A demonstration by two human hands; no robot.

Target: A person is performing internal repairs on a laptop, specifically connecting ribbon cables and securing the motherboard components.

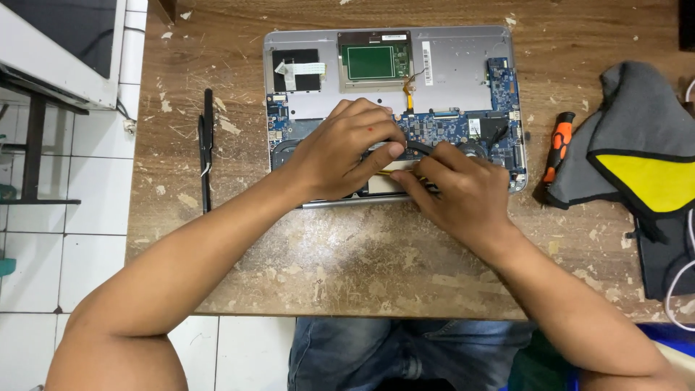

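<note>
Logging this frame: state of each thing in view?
laptop: opened up, boards exposed
left hand: pressing on the laptop's inside
right hand: fingers pinching a part near the front edge
screwdriver: lying unused
black strips: lying flat, untouched
grey cloth: crumpled

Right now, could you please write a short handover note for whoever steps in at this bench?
Left hand: resting on the open laptop, fingers curled over the near middle of its insides.
Right hand: fingertips pinching something small at the laptop's near edge; what it is, is hidden.
Laptop lies cover off on the worn wooden table, blue board exposed.
Orange-handled screwdriver lies right of the laptop, beside a grey and yellow cloth. A black tool lies to the left.
Done: cover is off. Left: the part under the hands is not yet out.
</note>
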